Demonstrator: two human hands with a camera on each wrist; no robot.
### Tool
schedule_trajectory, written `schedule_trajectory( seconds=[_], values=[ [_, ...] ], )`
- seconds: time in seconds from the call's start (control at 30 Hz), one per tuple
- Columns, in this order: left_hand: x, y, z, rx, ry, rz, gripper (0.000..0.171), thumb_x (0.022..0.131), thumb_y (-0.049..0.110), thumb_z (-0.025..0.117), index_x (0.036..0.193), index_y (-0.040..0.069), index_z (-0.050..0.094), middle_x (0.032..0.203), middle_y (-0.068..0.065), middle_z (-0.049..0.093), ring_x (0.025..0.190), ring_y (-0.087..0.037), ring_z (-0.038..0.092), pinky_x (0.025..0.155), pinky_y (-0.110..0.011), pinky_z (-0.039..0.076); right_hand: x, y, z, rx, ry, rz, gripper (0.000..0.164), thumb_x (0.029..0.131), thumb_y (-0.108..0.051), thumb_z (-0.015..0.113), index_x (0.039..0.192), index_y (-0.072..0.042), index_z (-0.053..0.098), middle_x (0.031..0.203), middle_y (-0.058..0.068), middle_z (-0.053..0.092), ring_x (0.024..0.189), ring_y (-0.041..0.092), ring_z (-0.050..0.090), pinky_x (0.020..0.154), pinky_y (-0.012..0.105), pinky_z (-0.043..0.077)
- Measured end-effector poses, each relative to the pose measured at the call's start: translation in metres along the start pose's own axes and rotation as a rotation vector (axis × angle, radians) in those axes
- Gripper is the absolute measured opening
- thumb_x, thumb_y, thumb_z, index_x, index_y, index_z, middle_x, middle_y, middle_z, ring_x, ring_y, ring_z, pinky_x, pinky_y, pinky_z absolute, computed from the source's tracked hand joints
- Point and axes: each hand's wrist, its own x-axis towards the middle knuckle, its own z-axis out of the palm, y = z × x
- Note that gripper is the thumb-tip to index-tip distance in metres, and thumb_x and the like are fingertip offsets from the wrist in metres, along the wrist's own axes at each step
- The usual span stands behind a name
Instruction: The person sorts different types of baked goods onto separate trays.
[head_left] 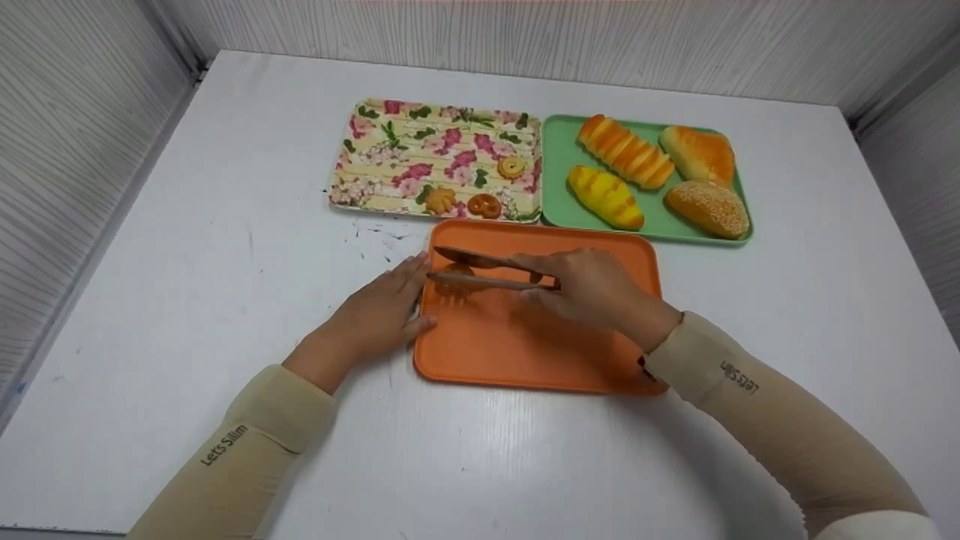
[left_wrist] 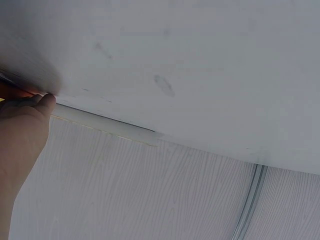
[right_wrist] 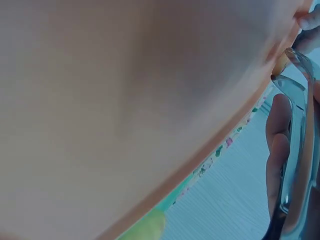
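My right hand (head_left: 592, 289) grips a pair of metal tongs (head_left: 491, 283) over the orange tray (head_left: 487, 352). At the tray's left end, a scalloped brown cookie (head_left: 453, 291) lies between the tong tips and is partly covered by them. The right wrist view shows the tongs (right_wrist: 296, 155) lengthwise, the cookie (right_wrist: 281, 63) at their tips. My left hand (head_left: 382, 311) rests at the tray's left edge, fingers extended along the outside and thumb at the rim. In the left wrist view only part of the left hand (left_wrist: 22, 130) appears.
Behind the orange tray, a floral tray (head_left: 390, 161) holds a round cookie (head_left: 512, 166), a flower-shaped cookie (head_left: 440, 200) and a pretzel (head_left: 484, 205). Beside it, a green tray (head_left: 559, 150) carries several breads, including a yellow one (head_left: 604, 196). Wood-patterned walls (head_left: 525, 41) enclose the white table (head_left: 187, 225).
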Motion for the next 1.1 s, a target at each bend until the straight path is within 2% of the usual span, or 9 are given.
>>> schedule_trajectory(
  seconds=[0.17, 0.27, 0.53, 0.7, 0.77, 0.97, 1.1],
  values=[
    [0.0, 0.001, 0.0, 0.02, -0.015, -0.004, 0.081, 0.098, 0.051, 0.043, 0.153, 0.004, 0.006, 0.159, -0.01, 0.006, 0.144, -0.023, 0.007, 0.114, -0.042, 0.015, 0.007, 0.005, -0.009, 0.023, 0.053, 0.012, 0.052, 0.091, -0.03, 0.067, 0.139, -0.021, 0.052, 0.096, -0.002, 0.069, 0.057, 0.013, 0.054, 0.052, 0.03, 0.045],
    [0.0, 0.001, 0.0, 0.016, -0.014, -0.004, 0.081, 0.098, 0.05, 0.043, 0.153, 0.004, 0.005, 0.159, -0.01, 0.005, 0.144, -0.024, 0.007, 0.114, -0.043, 0.015, 0.013, 0.009, -0.014, 0.016, 0.072, 0.046, 0.052, 0.092, -0.034, 0.064, 0.14, -0.023, 0.051, 0.096, -0.001, 0.068, 0.052, 0.016, 0.05, 0.048, 0.032, 0.041],
    [-0.001, 0.0, 0.001, 0.0, 0.002, 0.013, 0.08, 0.098, 0.048, 0.044, 0.153, 0.003, 0.006, 0.158, -0.011, 0.008, 0.144, -0.024, 0.008, 0.114, -0.042, 0.015, 0.031, 0.022, -0.02, -0.014, 0.107, 0.182, 0.054, 0.092, -0.044, 0.06, 0.141, -0.026, 0.048, 0.079, 0.002, 0.064, 0.052, 0.02, 0.045, 0.047, 0.032, 0.036],
    [-0.002, 0.0, 0.001, 0.001, 0.001, 0.007, 0.08, 0.098, 0.049, 0.043, 0.153, 0.004, 0.006, 0.159, -0.01, 0.007, 0.144, -0.023, 0.008, 0.114, -0.041, 0.015, 0.045, 0.029, -0.023, -0.012, 0.102, 0.241, 0.053, 0.094, -0.039, 0.059, 0.144, -0.029, 0.044, 0.09, 0.003, 0.067, 0.056, 0.022, 0.047, 0.051, 0.034, 0.037],
    [-0.001, 0.0, 0.0, 0.0, -0.002, 0.0, 0.08, 0.098, 0.05, 0.043, 0.153, 0.005, 0.006, 0.159, -0.01, 0.007, 0.144, -0.023, 0.007, 0.114, -0.041, 0.014, 0.051, 0.032, -0.024, -0.008, 0.102, 0.265, 0.053, 0.094, -0.04, 0.058, 0.144, -0.031, 0.042, 0.09, 0.003, 0.066, 0.057, 0.022, 0.048, 0.052, 0.034, 0.037],
    [-0.001, 0.001, -0.001, 0.0, -0.009, 0.001, 0.081, 0.098, 0.05, 0.043, 0.153, 0.004, 0.005, 0.159, -0.01, 0.006, 0.144, -0.023, 0.007, 0.115, -0.041, 0.013, 0.066, 0.039, -0.027, -0.028, 0.112, 0.332, 0.056, 0.094, -0.047, 0.055, 0.145, -0.027, 0.042, 0.068, 0.006, 0.058, 0.05, 0.02, 0.038, 0.048, 0.033, 0.031],
    [-0.001, 0.001, -0.001, 0.007, -0.003, 0.005, 0.081, 0.098, 0.05, 0.044, 0.152, 0.003, 0.006, 0.158, -0.01, 0.007, 0.144, -0.022, 0.007, 0.115, -0.041, 0.013, 0.074, 0.042, -0.026, -0.023, 0.111, 0.357, 0.057, 0.094, -0.047, 0.055, 0.145, -0.024, 0.042, 0.081, 0.007, 0.066, 0.052, 0.018, 0.041, 0.048, 0.032, 0.03]
  ],
)
